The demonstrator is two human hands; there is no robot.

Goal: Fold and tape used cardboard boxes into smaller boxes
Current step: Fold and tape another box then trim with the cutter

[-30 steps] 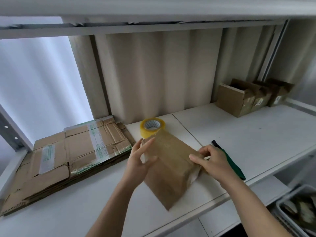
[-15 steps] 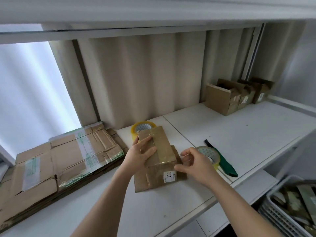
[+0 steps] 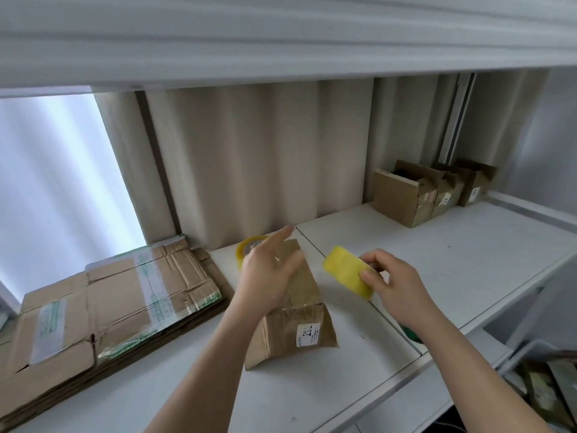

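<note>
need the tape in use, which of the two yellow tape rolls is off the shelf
The yellow tape roll gripped in the right hand, beside the small cardboard box; the other yellow roll lies on the shelf behind the left hand.

Two tape rolls (image 3: 348, 271) (image 3: 249, 246), one small box (image 3: 293, 307) between them, three finished boxes (image 3: 402, 198) right of it, one flattened cardboard stack (image 3: 103, 307) left

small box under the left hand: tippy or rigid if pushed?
The box is probably light and flexes: its cardboard looks creased. It stands tall on a narrow base, so a high push may tip it. The left hand rests on top, steadying it.
</note>
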